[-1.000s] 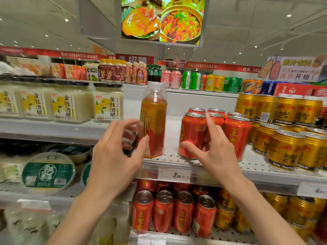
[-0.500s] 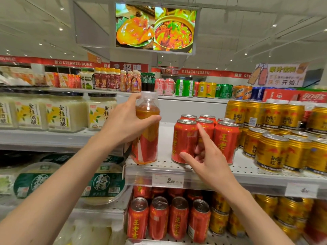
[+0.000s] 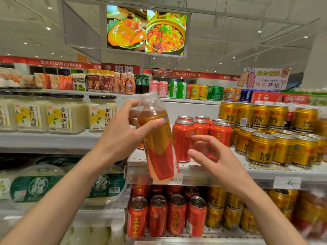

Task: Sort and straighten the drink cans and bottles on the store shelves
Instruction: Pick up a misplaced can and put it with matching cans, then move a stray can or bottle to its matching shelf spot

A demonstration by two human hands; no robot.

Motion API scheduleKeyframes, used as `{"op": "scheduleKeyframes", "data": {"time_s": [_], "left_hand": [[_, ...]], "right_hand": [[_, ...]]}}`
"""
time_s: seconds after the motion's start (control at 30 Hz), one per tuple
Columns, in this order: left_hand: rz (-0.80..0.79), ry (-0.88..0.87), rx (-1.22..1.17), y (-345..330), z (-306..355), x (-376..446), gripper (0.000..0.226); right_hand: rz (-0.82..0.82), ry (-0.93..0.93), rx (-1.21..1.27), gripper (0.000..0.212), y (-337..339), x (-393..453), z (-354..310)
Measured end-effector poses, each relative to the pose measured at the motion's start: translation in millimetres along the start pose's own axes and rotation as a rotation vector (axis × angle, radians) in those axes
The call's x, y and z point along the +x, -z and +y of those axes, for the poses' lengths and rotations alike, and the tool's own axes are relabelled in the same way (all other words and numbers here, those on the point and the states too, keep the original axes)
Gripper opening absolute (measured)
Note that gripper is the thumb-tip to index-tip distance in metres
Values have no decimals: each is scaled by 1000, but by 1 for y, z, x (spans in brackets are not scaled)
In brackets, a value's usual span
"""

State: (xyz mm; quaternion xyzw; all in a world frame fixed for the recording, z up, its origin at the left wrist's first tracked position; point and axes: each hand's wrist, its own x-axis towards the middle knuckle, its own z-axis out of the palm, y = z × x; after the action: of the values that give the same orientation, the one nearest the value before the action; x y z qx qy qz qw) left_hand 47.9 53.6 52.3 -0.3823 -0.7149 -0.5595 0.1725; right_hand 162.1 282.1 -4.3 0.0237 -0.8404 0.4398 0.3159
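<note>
Bottle (image 3: pixel 158 138) is up off the shelf (image 3: pixel 208 169), tilted, cap leaning left and base swinging right, hanging out in front of the shelf edge and the price tag. Left hand (image 3: pixel 122 137) has the grip wrapped round its upper body, thumb across the front just above the red-and-orange label, fingers round the back. Right hand (image 3: pixel 215 156) hovers just beside the bottle's lower half, fingers spread and loosely curved, grasping nothing, with the red cans (image 3: pixel 184 140) standing upright right behind it. Judging by the amber liquid nearly up to the shoulder, this one is full and will pull down with some weight; the plastic wall looks thin enough to give under a squeeze, and the glossy sleeve could slip. Best hold, I'd say, is around the labelled middle or with a palm under the base, not the narrow neck. Gold cans (image 3: pixel 261 149) sit packed in rows further right; any swing of that base could knock the front red can.
</note>
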Motion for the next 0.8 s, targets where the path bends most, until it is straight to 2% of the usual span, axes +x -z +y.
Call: {"op": "scheduleKeyframes", "data": {"time_s": [0.13,0.2,0.3,0.5,0.8], "left_hand": [[-124,21,-177,-14,-2,-19,62],[-175,16,-191,-20,-5,-25,61],[-213,3,-195,-26,-9,-32,59],[-265,25,-177,-36,-22,-53,55],[-20,233,-234,-56,-65,-134,35]], "right_hand": [[-248,-26,-19,78,-16,-16,-20],[-293,-46,-27,79,-24,-23,-23],[-229,-53,-21,68,-30,-33,-25],[-130,-104,-23,64,-32,-58,-11],[116,-325,89,61,-20,-124,36]]}}
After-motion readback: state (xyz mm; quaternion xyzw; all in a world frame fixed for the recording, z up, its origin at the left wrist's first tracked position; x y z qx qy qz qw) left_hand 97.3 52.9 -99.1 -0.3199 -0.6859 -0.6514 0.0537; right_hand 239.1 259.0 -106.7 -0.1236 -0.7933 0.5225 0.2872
